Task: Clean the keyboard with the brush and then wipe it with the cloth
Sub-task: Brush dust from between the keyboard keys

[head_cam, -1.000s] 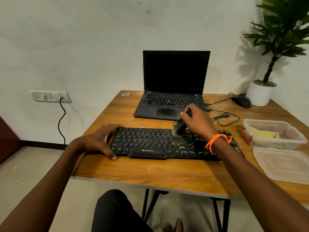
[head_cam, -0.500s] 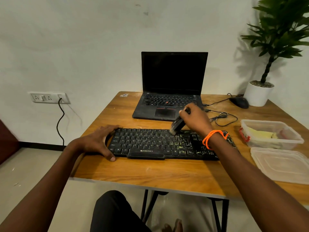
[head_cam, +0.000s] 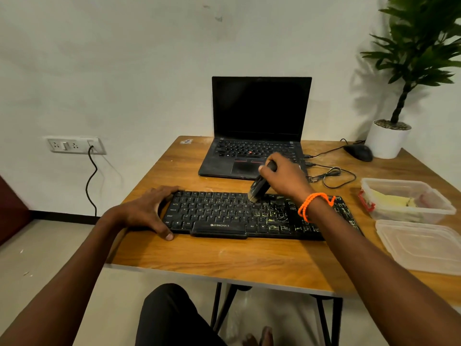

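Head view: a black keyboard point(head_cam: 249, 216) lies across a wooden table point(head_cam: 224, 258). At the keyboard's left end, the left hand point(head_cam: 149, 208) clasps its edge, thumb on the near side. Over the keyboard's upper middle rows, the right hand point(head_cam: 287, 178) grips a brush point(head_cam: 259, 187), bristles touching the keys. Right of the keyboard, a yellow cloth point(head_cam: 391, 199) sits in a clear container point(head_cam: 409, 213). Beyond the keyboard stands an open laptop point(head_cam: 257, 131).
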